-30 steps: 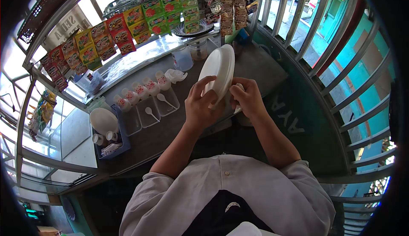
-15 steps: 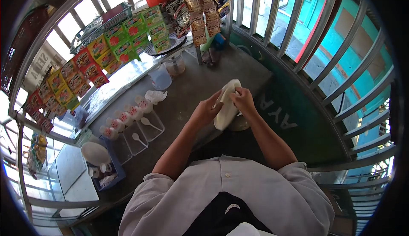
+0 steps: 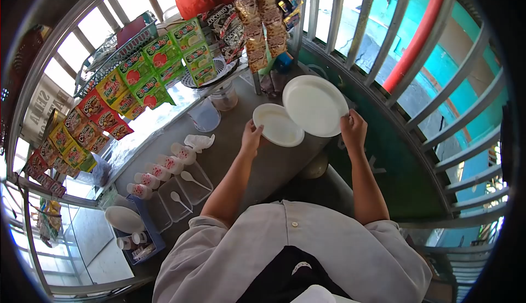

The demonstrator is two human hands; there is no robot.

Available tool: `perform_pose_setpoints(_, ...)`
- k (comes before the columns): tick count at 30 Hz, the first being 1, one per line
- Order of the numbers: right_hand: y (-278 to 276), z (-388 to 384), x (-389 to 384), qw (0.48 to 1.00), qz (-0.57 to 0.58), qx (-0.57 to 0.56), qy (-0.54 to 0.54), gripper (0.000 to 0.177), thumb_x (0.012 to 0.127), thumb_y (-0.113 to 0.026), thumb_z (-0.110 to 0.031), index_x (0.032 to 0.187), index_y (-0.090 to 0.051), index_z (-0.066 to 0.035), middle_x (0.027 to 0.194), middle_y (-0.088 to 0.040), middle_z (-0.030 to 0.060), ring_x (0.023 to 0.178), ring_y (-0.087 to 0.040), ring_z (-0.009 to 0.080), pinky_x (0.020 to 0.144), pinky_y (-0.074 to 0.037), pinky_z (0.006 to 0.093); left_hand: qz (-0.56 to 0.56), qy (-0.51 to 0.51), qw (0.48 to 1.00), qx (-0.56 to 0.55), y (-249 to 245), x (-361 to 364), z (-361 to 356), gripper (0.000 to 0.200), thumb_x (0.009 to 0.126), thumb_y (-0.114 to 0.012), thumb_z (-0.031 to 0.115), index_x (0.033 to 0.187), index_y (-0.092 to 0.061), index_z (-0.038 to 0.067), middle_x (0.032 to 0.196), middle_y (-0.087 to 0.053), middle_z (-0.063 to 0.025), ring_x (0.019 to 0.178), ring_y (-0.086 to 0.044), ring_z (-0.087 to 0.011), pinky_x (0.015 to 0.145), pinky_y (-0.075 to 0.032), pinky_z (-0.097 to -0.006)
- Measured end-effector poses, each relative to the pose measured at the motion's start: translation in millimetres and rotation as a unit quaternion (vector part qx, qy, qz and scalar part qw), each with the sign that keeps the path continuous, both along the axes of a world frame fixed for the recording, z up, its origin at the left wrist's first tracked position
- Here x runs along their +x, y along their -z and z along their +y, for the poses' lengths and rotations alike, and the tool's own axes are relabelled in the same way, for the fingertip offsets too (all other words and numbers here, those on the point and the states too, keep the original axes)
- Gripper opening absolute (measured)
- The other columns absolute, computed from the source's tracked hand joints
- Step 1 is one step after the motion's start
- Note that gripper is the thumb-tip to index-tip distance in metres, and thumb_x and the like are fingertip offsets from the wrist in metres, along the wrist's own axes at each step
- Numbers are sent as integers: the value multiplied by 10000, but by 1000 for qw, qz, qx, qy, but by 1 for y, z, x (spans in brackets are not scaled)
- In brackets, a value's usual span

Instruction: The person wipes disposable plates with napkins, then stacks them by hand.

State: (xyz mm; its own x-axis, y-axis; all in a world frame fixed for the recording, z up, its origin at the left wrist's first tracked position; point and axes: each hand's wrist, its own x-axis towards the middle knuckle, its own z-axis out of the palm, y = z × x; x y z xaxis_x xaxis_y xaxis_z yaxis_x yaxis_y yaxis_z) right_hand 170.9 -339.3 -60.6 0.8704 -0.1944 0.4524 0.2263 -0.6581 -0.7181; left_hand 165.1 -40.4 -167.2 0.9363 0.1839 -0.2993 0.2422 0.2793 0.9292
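My left hand (image 3: 252, 137) grips the left rim of a smaller white oval plate (image 3: 279, 126), held over the grey counter. A larger white oval plate (image 3: 315, 106) is pinched at its lower right rim by my right hand (image 3: 354, 130). Both plates face up toward the camera, side by side, and the larger one's left edge meets or overlaps the smaller one's right edge. The fingertips under both rims are hidden.
On the grey counter (image 3: 235, 160) stand a row of white cups (image 3: 171, 164), clear trays with white spoons (image 3: 189, 178), and a plastic container (image 3: 205, 116). A blue bin (image 3: 156, 239) sits at left. Sachet strips (image 3: 137, 70) hang above; metal bars line the right.
The plates, earlier close together and nearly edge-on between my hands, are now apart and turned to face the camera. My right hand has moved right, my left hand slightly left.
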Motion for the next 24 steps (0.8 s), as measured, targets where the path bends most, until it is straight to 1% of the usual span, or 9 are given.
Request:
perform_pose_setpoints(3, 2, 20, 16, 990, -127, -35, -54, 78, 755, -554, -82, 735, -546, -7, 700, -570, 151, 594, -568, 338, 570, -444, 381, -4, 24, 996, -89, 60, 23, 9, 522, 950, -526, 221, 1403, -303, 89, 1276, -495, -114, 1151, -522, -293, 891, -507, -474)
perform_pose_setpoints(5, 0, 36, 24, 976, -189, -47, -98, 40, 743, -571, -56, 731, -555, -22, 715, -582, 132, 600, -575, 323, 569, -456, 381, 152, 45, 948, -276, 67, 27, 20, 556, 958, -482, 349, 1424, -288, 115, 1378, -415, -146, 1232, -442, -386, 945, -452, -534)
perform_pose_setpoints(6, -2, 42, 26, 969, -204, -52, -130, 29, 730, -587, -45, 734, -559, -39, 718, -592, 112, 606, -580, 304, 562, -464, 379, 147, 33, 948, -281, 61, 27, 18, 556, 958, -482, 349, 1424, -288, 115, 1378, -415, -146, 1232, -442, -386, 945, -452, -534)
perform_pose_setpoints(9, 3, 49, 51, 928, -285, -87, -223, 111, 686, -646, -36, 758, -578, -85, 760, -614, 52, 617, -590, 235, 531, -472, 357, 170, -92, 954, -230, -6, 5, 10, 607, 954, -433, 434, 1442, -260, 118, 1446, -346, -171, 1245, -413, -459, 956, -430, -556)
perform_pose_setpoints(11, 10, 50, 64, 861, -326, -134, -367, 140, 673, -667, -63, 783, -594, -109, 813, -615, 21, 637, -591, 209, 524, -470, 350, -29, 39, 912, -407, -68, -22, 10, 608, 946, -448, 427, 1417, -314, 67, 1415, -402, -189, 1225, -467, -408, 970, -435, -517)
perform_pose_setpoints(15, 17, 56, 77, 791, -258, -221, -508, 216, 651, -640, -73, 858, -617, -132, 929, -577, 28, 731, -569, 223, 569, -477, 387, -141, -12, 921, -364, -61, -36, 23, 552, 945, -476, 376, 1355, -402, 14, 1284, -534, -175, 1132, -560, -334, 953, -464, -452)
perform_pose_setpoints(17, 2, 58, 82, 798, -232, -181, -525, 271, 642, -608, -40, 899, -618, -129, 947, -562, 50, 741, -564, 245, 603, -480, 398, -173, -87, 980, -41, -57, -54, 27, 491, 954, -498, 324, 1294, -465, -27, 1195, -592, -173, 1093, -591, -286, 946, -472, -417)
perform_pose_setpoints(18, -4, 60, 85, 812, -202, -147, -527, 331, 634, -575, -6, 939, -620, -126, 966, -547, 73, 751, -559, 268, 637, -483, 410, -92, -178, 927, -318, -70, -58, 25, 437, 949, -502, 202, 1319, -439, -22, 1223, -570, -158, 1104, -574, -270, 924, -484, -400)
perform_pose_setpoints(24, -30, 131, 113, 824, -207, -38, -526, 408, 663, -525, 52, 1028, -597, -115, 990, -549, 117, 798, -580, 323, 751, -477, 395, -179, -288, 930, -140, -101, -84, -14, 459, 956, -486, 189, 1376, -389, 32, 1273, -532, -114, 1144, -537, -230, 918, -487, -374)
